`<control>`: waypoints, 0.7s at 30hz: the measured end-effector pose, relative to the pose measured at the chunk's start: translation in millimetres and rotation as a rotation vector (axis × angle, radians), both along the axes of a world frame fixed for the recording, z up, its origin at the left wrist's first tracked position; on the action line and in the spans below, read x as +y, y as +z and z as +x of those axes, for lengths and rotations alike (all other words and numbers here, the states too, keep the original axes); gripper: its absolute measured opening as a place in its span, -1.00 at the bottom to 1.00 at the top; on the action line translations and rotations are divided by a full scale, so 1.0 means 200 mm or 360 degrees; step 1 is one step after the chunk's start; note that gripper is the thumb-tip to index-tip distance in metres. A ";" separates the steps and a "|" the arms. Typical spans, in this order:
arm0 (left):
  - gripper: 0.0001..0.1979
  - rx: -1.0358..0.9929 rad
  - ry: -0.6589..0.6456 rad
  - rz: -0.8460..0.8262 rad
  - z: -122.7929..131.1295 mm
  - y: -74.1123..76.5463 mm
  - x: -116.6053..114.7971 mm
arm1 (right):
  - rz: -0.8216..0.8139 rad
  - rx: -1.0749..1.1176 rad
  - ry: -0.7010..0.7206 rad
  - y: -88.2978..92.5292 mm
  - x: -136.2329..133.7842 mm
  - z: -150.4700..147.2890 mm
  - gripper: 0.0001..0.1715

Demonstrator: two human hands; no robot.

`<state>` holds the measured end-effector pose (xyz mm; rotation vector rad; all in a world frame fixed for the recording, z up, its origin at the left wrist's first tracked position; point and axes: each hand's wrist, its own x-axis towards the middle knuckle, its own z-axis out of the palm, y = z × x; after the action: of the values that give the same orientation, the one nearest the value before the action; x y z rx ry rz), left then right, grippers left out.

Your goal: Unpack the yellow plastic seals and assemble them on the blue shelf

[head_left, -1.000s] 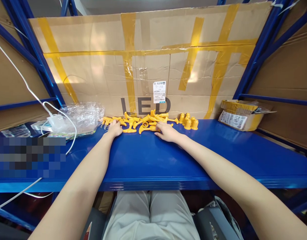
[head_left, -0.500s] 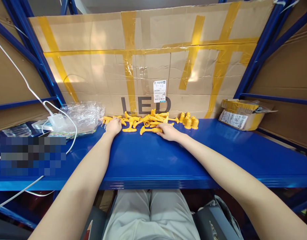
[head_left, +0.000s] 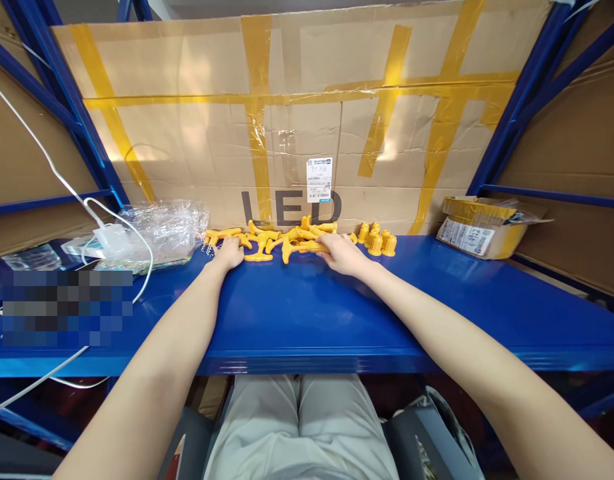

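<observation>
A heap of several yellow plastic pegs [head_left: 281, 239] lies at the back of the blue shelf [head_left: 307, 313], against the taped cardboard. My left hand [head_left: 229, 253] rests on the shelf at the heap's left end, fingers curled and touching the pegs; what it holds, if anything, is hidden. My right hand [head_left: 343, 253] lies flat at the heap's right side, fingers stretched over a long yellow peg [head_left: 307, 248]. A small cluster of upright yellow caps [head_left: 377, 241] stands just right of that hand.
Crumpled clear plastic wrap [head_left: 161, 230] and a white charger with cable [head_left: 109, 237] lie at the back left. An open cardboard box [head_left: 479, 228] sits at the back right. Blue rack posts rise on both sides. My legs show under the shelf edge.
Both hands have slid further back with the pegs, and the loose pegs in front now lie tight against the heap by the cardboard.
</observation>
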<state>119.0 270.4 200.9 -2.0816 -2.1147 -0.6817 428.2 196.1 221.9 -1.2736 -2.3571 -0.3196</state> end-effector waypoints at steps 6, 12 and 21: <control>-0.49 -0.0060 -0.0499 0.0431 0.17 0.16 -0.16 | 0.0254 0.0075 -0.0018 0.02 0.01 0.03 -0.69; -0.47 0.0154 -0.0833 0.0472 0.41 0.22 -0.34 | 0.0383 0.0149 0.0005 0.04 0.00 0.05 -0.66; -0.66 0.0178 -0.0713 0.0631 0.46 0.21 -0.34 | 0.0288 0.0094 -0.0017 0.06 -0.03 0.02 -0.64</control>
<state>211.5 202.0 242.2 -2.2961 -1.3220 -0.9155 431.3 189.2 234.4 -1.1943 -2.2167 -0.4805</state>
